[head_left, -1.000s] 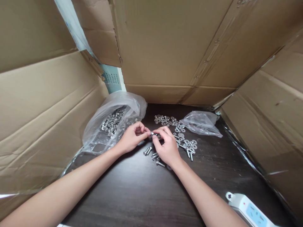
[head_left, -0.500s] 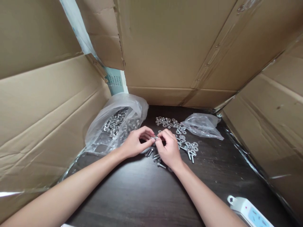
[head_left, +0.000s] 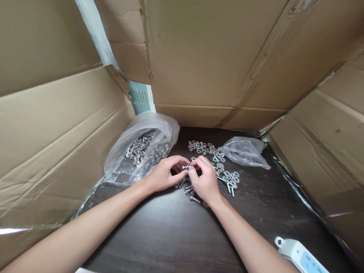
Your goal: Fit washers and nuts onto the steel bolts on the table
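My left hand (head_left: pixel 166 175) and my right hand (head_left: pixel 204 179) meet over the dark table (head_left: pixel 176 235). Between their fingertips they pinch one small silver bolt (head_left: pixel 185 167), both hands closed on it. Just below the hands lie a few loose bolts (head_left: pixel 190 190). To the right and behind, washers and nuts (head_left: pixel 216 160) are scattered on the table. A clear plastic bag full of bolts (head_left: pixel 140 149) lies open to the left of my left hand.
Tall cardboard walls (head_left: pixel 213 60) close in the table on the left, back and right. A smaller, nearly flat clear bag (head_left: pixel 245 152) lies at the back right. A white power strip (head_left: pixel 300 258) sits at the near right corner.
Both hands have stayed together on the bolt, fingers shifting slightly around it. The view has moved a little, so everything sits slightly lower and to the right.
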`<state>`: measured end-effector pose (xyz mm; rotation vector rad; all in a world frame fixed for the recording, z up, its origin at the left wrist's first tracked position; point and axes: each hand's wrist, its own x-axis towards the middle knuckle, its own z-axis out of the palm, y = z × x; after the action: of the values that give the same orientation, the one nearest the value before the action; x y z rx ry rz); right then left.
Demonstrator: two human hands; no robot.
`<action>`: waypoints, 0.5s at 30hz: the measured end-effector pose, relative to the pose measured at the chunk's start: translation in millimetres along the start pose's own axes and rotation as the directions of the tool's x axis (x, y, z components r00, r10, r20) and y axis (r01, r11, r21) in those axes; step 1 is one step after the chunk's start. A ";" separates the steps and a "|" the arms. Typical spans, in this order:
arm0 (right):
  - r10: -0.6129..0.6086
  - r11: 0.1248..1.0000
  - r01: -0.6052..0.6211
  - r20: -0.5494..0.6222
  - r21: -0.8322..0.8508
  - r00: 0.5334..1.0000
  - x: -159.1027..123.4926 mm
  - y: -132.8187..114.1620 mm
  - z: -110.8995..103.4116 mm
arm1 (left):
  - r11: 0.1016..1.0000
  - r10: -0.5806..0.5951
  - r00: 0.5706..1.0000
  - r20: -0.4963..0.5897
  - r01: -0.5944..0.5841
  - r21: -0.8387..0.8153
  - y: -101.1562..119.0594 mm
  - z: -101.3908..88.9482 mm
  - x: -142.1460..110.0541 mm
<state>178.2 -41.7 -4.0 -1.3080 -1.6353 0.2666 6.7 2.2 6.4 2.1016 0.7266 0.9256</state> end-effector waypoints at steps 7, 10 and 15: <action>0.005 1.000 -0.005 0.011 0.007 1.000 0.3 0.8 0.5 | 1.000 0.016 1.000 0.009 -0.016 0.003 -1.2 -1.5 -0.6; 0.001 1.000 -0.001 0.012 0.002 1.000 0.6 -0.2 0.6 | 1.000 0.019 1.000 0.008 -0.019 0.022 -1.3 -1.6 -0.6; 0.021 1.000 -0.021 -0.002 0.019 1.000 0.9 -0.5 0.2 | 1.000 -0.009 1.000 -0.010 0.010 0.005 -2.0 0.1 -0.5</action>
<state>177.8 -41.0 -3.2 -1.3113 -1.6145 0.2925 6.0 3.0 4.5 2.0971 0.7441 0.9311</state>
